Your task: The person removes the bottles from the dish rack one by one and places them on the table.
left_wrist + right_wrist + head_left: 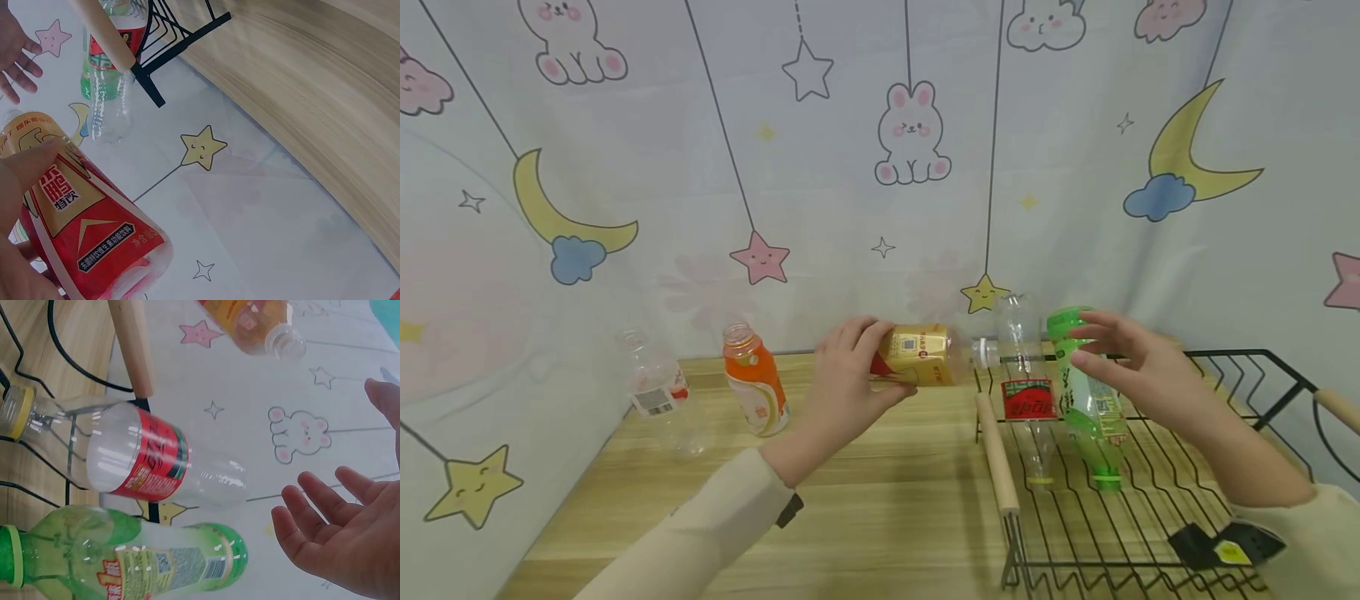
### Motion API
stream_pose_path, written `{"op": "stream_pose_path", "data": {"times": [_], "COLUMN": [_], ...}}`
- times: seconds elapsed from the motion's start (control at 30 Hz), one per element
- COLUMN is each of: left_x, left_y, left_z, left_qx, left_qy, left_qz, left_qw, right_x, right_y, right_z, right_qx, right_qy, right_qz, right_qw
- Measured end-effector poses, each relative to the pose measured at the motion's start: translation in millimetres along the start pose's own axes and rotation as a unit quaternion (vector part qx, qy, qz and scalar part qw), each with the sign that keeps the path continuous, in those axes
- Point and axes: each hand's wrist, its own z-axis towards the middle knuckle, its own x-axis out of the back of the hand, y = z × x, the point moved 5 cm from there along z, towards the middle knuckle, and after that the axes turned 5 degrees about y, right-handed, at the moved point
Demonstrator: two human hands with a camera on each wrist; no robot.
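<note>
My left hand (852, 371) grips a bottle (925, 354) with a red and gold label, tipped on its side, its uncapped neck pointing right. In the left wrist view the fingers wrap the labelled body of this bottle (87, 212). My right hand (1131, 367) is spread and holds nothing, close to the base of a green bottle (1093, 400). That bottle stands neck down in a black wire rack (1078, 533). Beside it a clear bottle (144, 453) with a red label is also neck down in the rack.
On the wooden table (880, 517) to the left stand an orange-labelled bottle (756, 383) and a clear bottle (662, 396), both uncapped. Wooden handles (996, 454) top the rack's sides. A patterned cloth (850, 208) hangs behind the table.
</note>
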Motion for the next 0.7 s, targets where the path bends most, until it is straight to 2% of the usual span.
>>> {"op": "stream_pose_path", "data": {"times": [0.33,0.57,0.7], "left_x": [-2.6,-5.9,-8.7], "left_y": [-20.3,-31.7,-39.9], "left_z": [7.0,8.4,7.9], "left_qx": [0.064,0.089,0.111], "left_qy": [0.001,0.014,0.011], "left_qz": [-0.023,-0.043,-0.062], "left_qw": [0.9977,0.9950,0.9919], "right_x": [4,4,5], "right_y": [26,40,48], "right_z": [2.0,2.7,4.3], "right_qx": [-0.017,-0.028,-0.039], "right_qy": [0.005,0.010,0.013], "right_qz": [0.023,0.025,0.026], "right_qw": [0.9996,0.9992,0.9988]}}
